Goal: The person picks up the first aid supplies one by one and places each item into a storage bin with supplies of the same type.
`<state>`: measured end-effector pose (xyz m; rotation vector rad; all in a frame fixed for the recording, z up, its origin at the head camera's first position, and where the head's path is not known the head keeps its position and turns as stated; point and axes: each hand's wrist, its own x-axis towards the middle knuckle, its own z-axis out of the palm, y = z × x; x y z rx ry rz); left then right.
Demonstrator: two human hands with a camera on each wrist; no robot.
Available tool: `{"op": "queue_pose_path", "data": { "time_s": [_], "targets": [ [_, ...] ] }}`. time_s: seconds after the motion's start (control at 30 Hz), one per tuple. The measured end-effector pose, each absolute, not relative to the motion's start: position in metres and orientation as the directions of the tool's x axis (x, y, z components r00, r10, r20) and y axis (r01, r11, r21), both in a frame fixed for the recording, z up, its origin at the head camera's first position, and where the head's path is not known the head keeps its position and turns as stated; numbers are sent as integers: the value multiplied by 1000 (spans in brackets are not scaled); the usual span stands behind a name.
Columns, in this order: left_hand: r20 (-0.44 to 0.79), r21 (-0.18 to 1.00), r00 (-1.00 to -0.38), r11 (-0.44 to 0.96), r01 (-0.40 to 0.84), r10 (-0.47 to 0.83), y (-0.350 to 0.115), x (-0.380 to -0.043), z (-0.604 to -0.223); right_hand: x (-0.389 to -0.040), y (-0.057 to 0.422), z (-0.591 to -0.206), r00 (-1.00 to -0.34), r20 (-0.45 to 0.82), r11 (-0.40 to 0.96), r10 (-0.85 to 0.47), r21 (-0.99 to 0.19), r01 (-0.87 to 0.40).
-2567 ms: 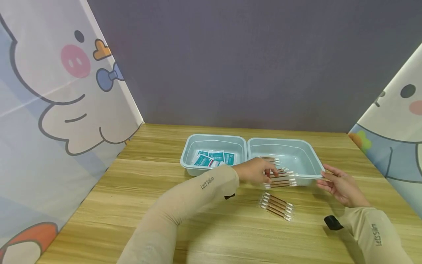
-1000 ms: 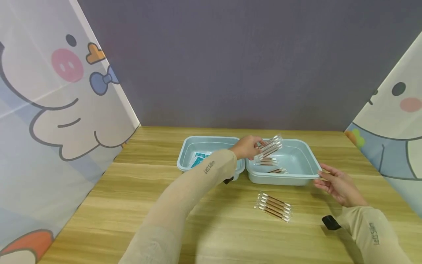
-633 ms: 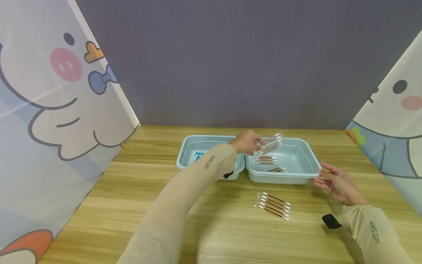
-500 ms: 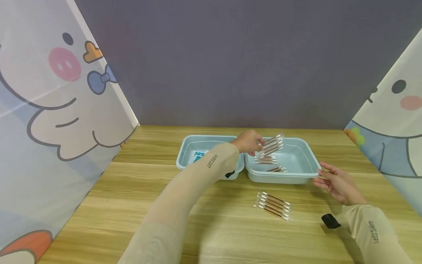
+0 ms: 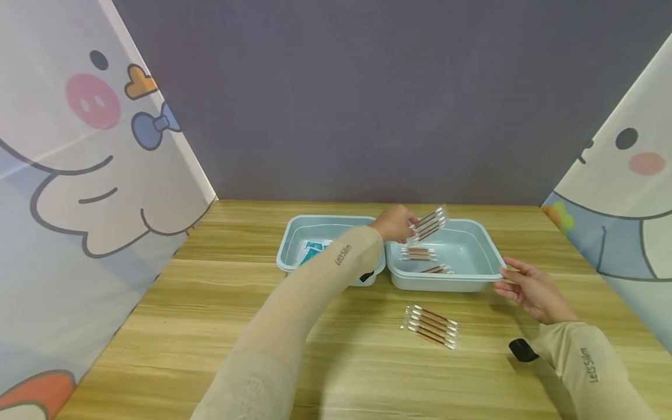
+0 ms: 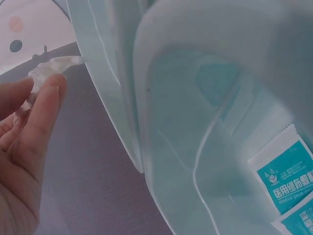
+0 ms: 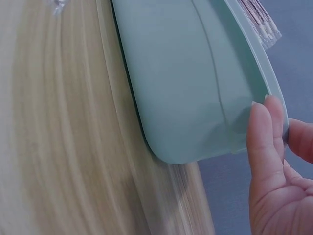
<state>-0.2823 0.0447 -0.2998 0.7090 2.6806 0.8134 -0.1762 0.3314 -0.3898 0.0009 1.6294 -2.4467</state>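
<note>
My left hand (image 5: 395, 223) pinches a clear packet of cotton swabs (image 5: 429, 226) with brown sticks and white tips, tilted above the back left of the right pale blue plastic box (image 5: 446, 280). In the left wrist view, thumb and fingers close on the crinkled end of the packet's wrapper (image 6: 58, 63). My right hand (image 5: 536, 294) grips that box's front right corner; the right wrist view shows thumb and fingers on either side of its rim (image 7: 274, 83). Inside lie two more swab packets (image 5: 418, 254). Another swab packet (image 5: 433, 326) lies on the table in front.
A second pale blue box (image 5: 286, 256) stands directly left of the first. Teal-and-white medical gauze packets (image 6: 288, 176) lie in it, partly hidden by my left sleeve. The wooden table (image 5: 210, 338) ends at a grey wall (image 5: 378, 105), with cartoon-printed panels at both sides.
My left hand has risen from the right box's front left to above its back left, holding the swab packet up. Lately it has barely moved. My right hand stays at the box's corner.
</note>
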Motion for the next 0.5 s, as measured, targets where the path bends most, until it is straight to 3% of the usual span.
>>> {"op": "queue_pose_path", "data": {
  "time_s": [0.3, 0.5],
  "targets": [
    [-48, 633, -893, 705, 318, 447, 52, -282, -307, -178, 329, -388, -976, -126, -349, -175, -919, 181],
    [-31, 622, -879, 697, 356, 476, 56, -282, -304, -175, 330, -388, -980, -114, -373, -163, -913, 168]
  ]
}}
